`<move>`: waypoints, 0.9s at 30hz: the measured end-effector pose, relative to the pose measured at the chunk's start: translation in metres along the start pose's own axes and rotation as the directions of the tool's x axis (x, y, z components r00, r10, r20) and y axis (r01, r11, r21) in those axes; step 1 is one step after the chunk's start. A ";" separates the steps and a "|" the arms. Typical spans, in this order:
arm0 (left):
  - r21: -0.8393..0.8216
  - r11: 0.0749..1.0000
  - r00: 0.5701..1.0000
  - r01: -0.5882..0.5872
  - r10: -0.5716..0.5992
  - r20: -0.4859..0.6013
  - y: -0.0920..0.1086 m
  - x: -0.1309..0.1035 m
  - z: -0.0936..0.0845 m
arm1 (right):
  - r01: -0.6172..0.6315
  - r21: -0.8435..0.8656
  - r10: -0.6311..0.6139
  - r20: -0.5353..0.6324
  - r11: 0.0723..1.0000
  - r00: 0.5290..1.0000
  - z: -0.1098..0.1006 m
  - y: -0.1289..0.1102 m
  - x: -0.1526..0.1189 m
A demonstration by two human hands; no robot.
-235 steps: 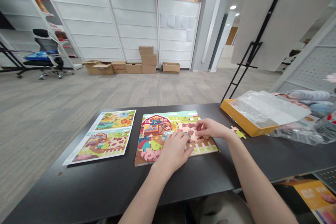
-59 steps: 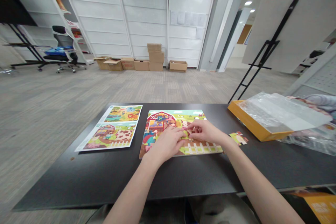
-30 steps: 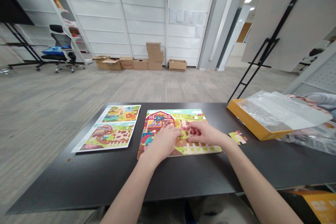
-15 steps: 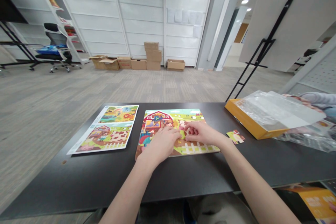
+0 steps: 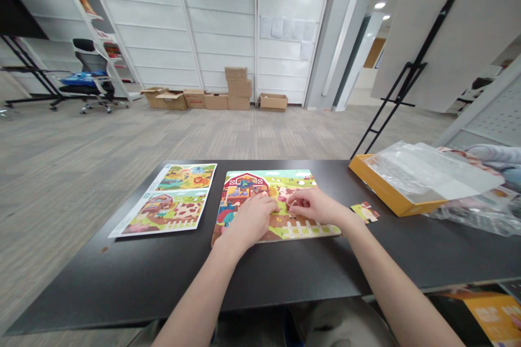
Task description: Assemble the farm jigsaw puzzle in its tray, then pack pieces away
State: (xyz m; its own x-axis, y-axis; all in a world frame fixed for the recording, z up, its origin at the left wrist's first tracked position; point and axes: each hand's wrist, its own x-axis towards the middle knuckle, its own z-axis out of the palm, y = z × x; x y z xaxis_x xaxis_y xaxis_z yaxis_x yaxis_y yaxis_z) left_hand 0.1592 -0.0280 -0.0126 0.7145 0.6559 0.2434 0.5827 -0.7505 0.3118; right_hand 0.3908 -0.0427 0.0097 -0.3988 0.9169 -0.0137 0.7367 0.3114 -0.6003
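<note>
Farm puzzle (image 5: 280,222): laid flat at the middle of the dark table (image 5: 260,279); printed barn (image 5: 245,179) and white fence (image 5: 307,228) are seen, so most of the picture is judged to be filled.
Loose pieces (image 5: 366,212): left off the puzzle, between its right edge and the yellow box (image 5: 376,186); judged to be unplaced, the count unclear.
Covered part: partly hidden under both hands; whether gaps lie there cannot be told.
Left hand (image 5: 254,214): rested palm-down on the puzzle's near left part, nothing seen clasped.
Right hand (image 5: 307,205): fingers bent together over the right part; whether a piece is pinched cannot be told.
Far side: little room is left before the table's far edge.
Near side: broad room is offered before the near edge.
Left side: a narrow strip is left beside the printed sheet (image 5: 163,200).
Right side: room is narrowed by the pieces and box.
</note>
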 end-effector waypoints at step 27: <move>0.050 0.983 0.969 0.174 -0.162 -0.187 -0.022 -0.042 -0.054 | -0.619 -0.136 0.432 -0.602 0.774 0.672 -0.048 0.076 -0.123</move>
State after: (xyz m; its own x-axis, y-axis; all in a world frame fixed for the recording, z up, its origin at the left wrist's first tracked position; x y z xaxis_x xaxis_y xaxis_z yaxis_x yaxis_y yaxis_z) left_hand 0.0956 -0.0346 0.0200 0.5253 0.7725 0.3568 0.7170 -0.6277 0.3033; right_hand 0.5218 -0.1200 0.0042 0.3788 0.9006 0.2130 0.8909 -0.2925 -0.3475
